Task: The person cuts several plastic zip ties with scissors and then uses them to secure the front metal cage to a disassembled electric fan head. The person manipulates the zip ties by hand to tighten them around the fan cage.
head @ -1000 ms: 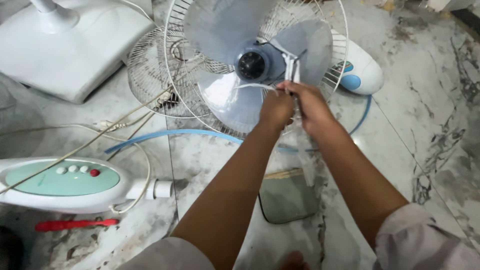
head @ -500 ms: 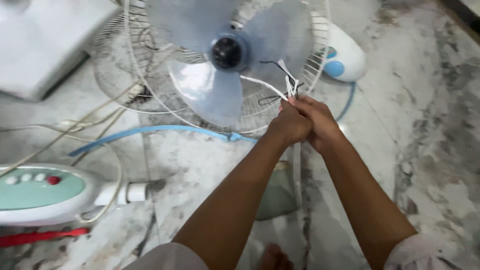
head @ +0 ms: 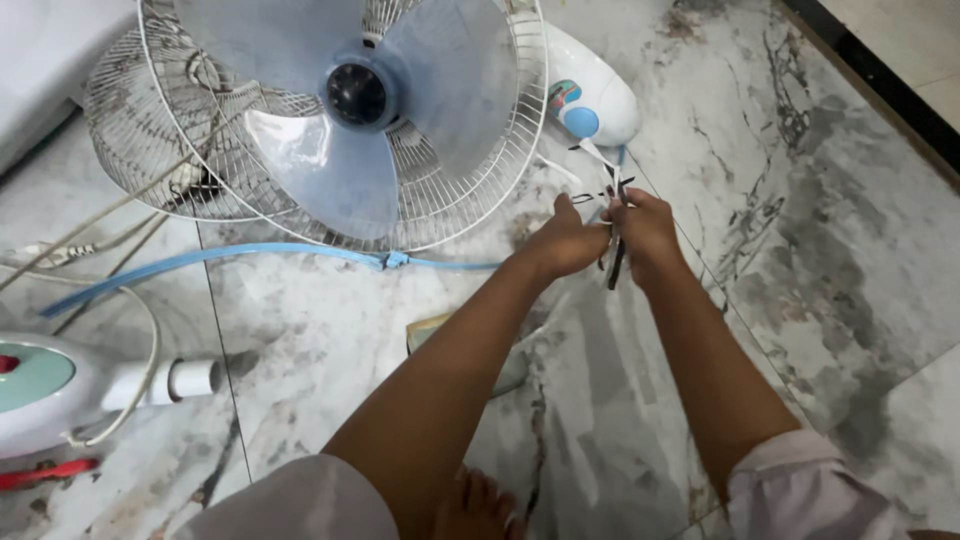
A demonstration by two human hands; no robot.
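Observation:
A fan with pale blue translucent blades lies in its white wire grille on the marble floor. Just right of the grille, my left hand pinches thin white and dark wires that lead from the fan. My right hand is closed around a dark hand tool, whose handles hang down between the two hands. The hands almost touch. The fan's white motor housing with a blue knob lies just beyond them.
A blue plastic band curves across the floor below the grille. A white fan base with a teal panel and loose cords sit at left, above a red-handled tool. A flat greenish piece lies under my left arm. My bare foot shows at the bottom.
Both hands have drawn back from the fan's hub, off the grille and to its right, taking the wires with them. The tool's handles now show between the hands.

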